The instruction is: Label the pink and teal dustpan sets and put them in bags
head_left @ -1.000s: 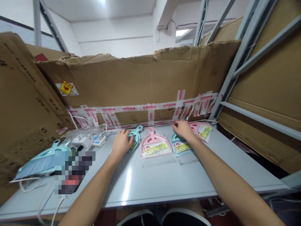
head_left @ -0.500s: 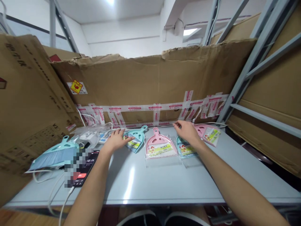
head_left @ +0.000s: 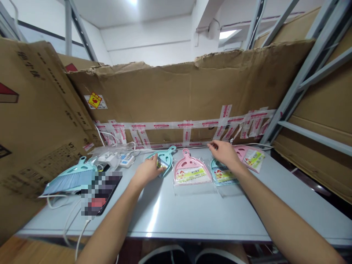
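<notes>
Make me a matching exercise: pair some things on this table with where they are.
Things:
1. Person's left hand
2. Person's right hand
3. Central pink plastic dustpan in clear wrap
4. Teal brush with blue bristles

Places:
A. Far left of the pale grey table
B. Between the hands
C. On a wrapped teal dustpan
D. Over a second wrapped teal dustpan

Pairs: 1-C, 2-D, 3-B, 4-A

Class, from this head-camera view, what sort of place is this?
Probably a warehouse or packing storeroom: grey metal shelving racks, big taped cardboard sheets and packaged dustpans laid out on a grey table.
</notes>
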